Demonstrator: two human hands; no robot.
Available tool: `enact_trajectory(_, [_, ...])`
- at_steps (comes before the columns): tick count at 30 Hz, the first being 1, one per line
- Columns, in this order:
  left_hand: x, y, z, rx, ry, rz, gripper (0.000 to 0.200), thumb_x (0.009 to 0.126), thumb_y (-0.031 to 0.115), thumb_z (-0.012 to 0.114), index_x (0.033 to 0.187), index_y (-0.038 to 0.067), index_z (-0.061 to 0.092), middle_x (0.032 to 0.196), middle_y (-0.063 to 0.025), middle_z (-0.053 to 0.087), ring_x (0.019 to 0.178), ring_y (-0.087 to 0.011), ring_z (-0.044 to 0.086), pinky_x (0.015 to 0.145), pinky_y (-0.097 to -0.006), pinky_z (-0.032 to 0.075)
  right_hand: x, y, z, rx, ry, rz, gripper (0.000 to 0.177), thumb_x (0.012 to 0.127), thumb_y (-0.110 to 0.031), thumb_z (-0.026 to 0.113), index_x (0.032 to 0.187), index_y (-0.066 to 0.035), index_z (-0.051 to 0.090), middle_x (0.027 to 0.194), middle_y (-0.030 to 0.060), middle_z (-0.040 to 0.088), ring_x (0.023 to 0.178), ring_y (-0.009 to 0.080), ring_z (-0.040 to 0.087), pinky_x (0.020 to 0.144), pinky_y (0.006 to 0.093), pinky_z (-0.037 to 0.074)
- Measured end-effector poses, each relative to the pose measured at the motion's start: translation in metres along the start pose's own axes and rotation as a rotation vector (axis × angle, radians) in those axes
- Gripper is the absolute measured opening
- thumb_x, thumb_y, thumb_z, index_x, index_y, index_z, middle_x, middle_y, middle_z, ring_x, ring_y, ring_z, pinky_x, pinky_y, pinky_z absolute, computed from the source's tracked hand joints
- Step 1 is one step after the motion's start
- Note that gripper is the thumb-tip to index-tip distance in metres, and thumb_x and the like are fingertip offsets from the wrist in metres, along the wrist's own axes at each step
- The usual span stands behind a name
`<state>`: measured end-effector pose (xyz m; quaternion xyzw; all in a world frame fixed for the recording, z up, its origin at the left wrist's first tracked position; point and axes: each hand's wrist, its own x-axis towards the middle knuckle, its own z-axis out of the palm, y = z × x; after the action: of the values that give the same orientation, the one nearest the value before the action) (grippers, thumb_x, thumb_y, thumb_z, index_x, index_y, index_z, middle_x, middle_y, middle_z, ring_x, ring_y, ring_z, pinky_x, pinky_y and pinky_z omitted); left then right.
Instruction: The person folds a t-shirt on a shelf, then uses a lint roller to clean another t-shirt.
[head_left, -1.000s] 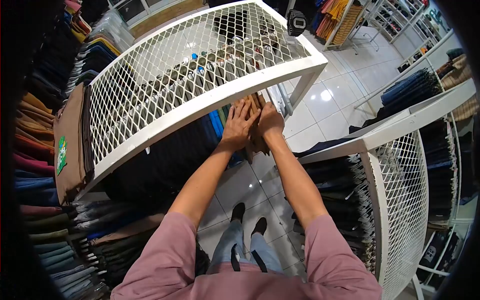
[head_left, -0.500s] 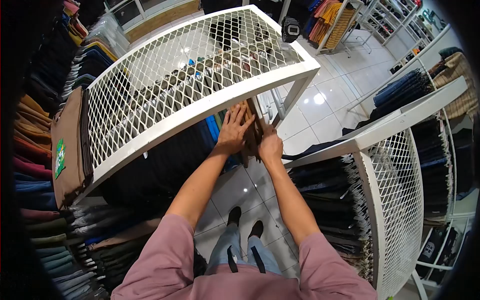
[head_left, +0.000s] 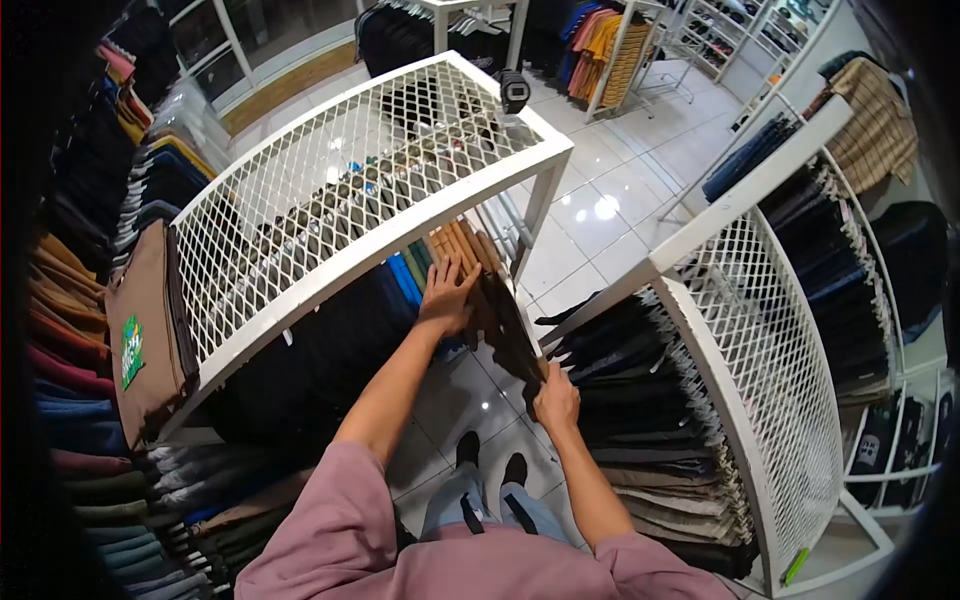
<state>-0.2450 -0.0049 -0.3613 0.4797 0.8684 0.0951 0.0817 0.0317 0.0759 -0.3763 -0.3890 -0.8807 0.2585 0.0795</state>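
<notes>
Under the right end of the white mesh-topped rack [head_left: 400, 238] hangs a row of garments, with tan-brown ones [head_left: 458, 244] near its end. My left hand [head_left: 446, 298] lies against the tan and green garments with its fingers spread. A dark brown garment [head_left: 505, 325] stretches from the rack toward me, and my right hand [head_left: 556, 398] is closed on its near edge. Blue garments [head_left: 403, 279] hang just left of my left hand.
A second white mesh rack [head_left: 760, 360] with dark and beige clothes stands at the right. Folded brown trousers [head_left: 150, 330] lie on the left end of the first rack. A black watch [head_left: 514, 91] sits at its far corner. More clothing racks line the left side.
My right hand has moved toward me and to the right, drawing the dark brown garment out from the rack. My left hand has shifted slightly left. The view has shifted too.
</notes>
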Motion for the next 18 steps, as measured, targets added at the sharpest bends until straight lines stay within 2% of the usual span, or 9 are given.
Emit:
enact_trajectory(2, [-0.008,0.01,0.003,-0.014,-0.028,0.037,0.09,0.085,0.03,0.074,0.16,0.02,0.025,0.162,-0.0233,0.022,0.151,-0.0418,0.02,0.122,-0.0536,0.018,-0.022,0.008,-0.022,-0.035,-0.026,0.052,0.026,0.087,-0.005,0.06,0.112,-0.005,0.05,0.105,0.024,0.062,0.09,0.0492,0.065,0.079,0.0569,0.053])
enact_trajectory(5, [-0.027,0.035,0.001,-0.34,0.137,0.132,0.081,0.094,0.031,0.066,0.159,0.011,0.023,0.157,-0.0285,0.03,0.144,-0.0464,0.032,0.119,-0.0475,0.031,-0.051,0.018,-0.061,-0.089,0.0,0.063,0.021,0.09,-0.006,0.057,0.11,-0.007,0.053,0.103,0.0216,0.063,0.088,0.0488,0.065,0.077,0.057,0.052])
enact_trajectory(8, [-0.047,0.08,-0.021,-0.363,0.319,0.363,0.081,0.088,0.03,0.075,0.155,0.01,0.033,0.152,-0.0286,0.036,0.139,-0.0458,0.038,0.117,-0.0477,0.033,-0.077,0.019,-0.112,-0.072,0.067,0.036,0.02,0.09,-0.007,0.057,0.11,-0.009,0.055,0.102,0.0189,0.063,0.087,0.0482,0.064,0.076,0.0557,0.052])
enact_trajectory(12, [-0.062,0.136,-0.043,-0.457,0.31,0.545,0.067,0.087,0.024,0.075,0.145,0.007,0.046,0.146,-0.0226,0.045,0.139,-0.0422,0.04,0.115,-0.0517,0.032,-0.114,0.028,-0.171,-0.076,0.097,0.01,0.021,0.09,-0.007,0.057,0.11,-0.008,0.056,0.102,0.0183,0.064,0.088,0.0461,0.064,0.076,0.0548,0.051])
enact_trajectory(13, [-0.063,0.148,-0.053,-0.458,0.366,0.625,0.05,0.084,0.018,0.075,0.129,0.005,0.055,0.129,-0.0187,0.058,0.127,-0.0394,0.051,0.107,-0.0501,0.04,-0.125,0.034,-0.185,-0.062,0.081,-0.01,0.02,0.089,-0.006,0.058,0.109,-0.008,0.054,0.102,0.0185,0.064,0.09,0.0457,0.063,0.076,0.0538,0.051])
enact_trajectory(14, [-0.065,0.159,-0.063,-0.464,0.356,0.648,0.05,0.084,0.018,0.075,0.129,0.005,0.055,0.129,-0.0187,0.058,0.127,-0.0394,0.051,0.107,-0.0501,0.04,-0.137,0.034,-0.2,-0.043,0.086,-0.004,0.021,0.087,-0.005,0.06,0.108,-0.007,0.056,0.099,0.0194,0.065,0.092,0.0455,0.063,0.076,0.0533,0.05])
enact_trajectory(16, [-0.066,0.182,-0.087,-0.538,0.135,0.741,0.035,0.082,0.013,0.075,0.112,0.004,0.059,0.106,-0.0158,0.063,0.109,-0.0374,0.059,0.094,-0.0479,0.046,-0.16,0.031,-0.226,0.048,0.142,0.041,0.021,0.086,-0.005,0.063,0.107,-0.006,0.059,0.097,0.0205,0.065,0.093,0.0451,0.063,0.076,0.0506,0.05])
enact_trajectory(17, [-0.069,0.199,-0.099,-0.607,0.185,0.822,0.031,0.079,0.01,0.077,0.104,0.002,0.061,0.097,-0.0181,0.063,0.095,-0.039,0.061,0.082,-0.0453,0.049,-0.171,0.027,-0.238,0.14,0.196,0.088,0.019,0.086,-0.006,0.067,0.104,-0.005,0.063,0.096,0.0211,0.065,0.092,0.0442,0.063,0.076,0.0475,0.05])
enact_trajectory(18, [-0.073,0.212,-0.112,-0.616,0.162,0.855,0.031,0.079,0.01,0.077,0.104,0.002,0.061,0.097,-0.0181,0.063,0.095,-0.039,0.061,0.082,-0.0453,0.049,-0.183,0.028,-0.247,0.141,0.259,0.112,0.019,0.085,-0.007,0.071,0.102,-0.004,0.065,0.097,0.0198,0.067,0.09,0.0427,0.064,0.077,0.0442,0.05])
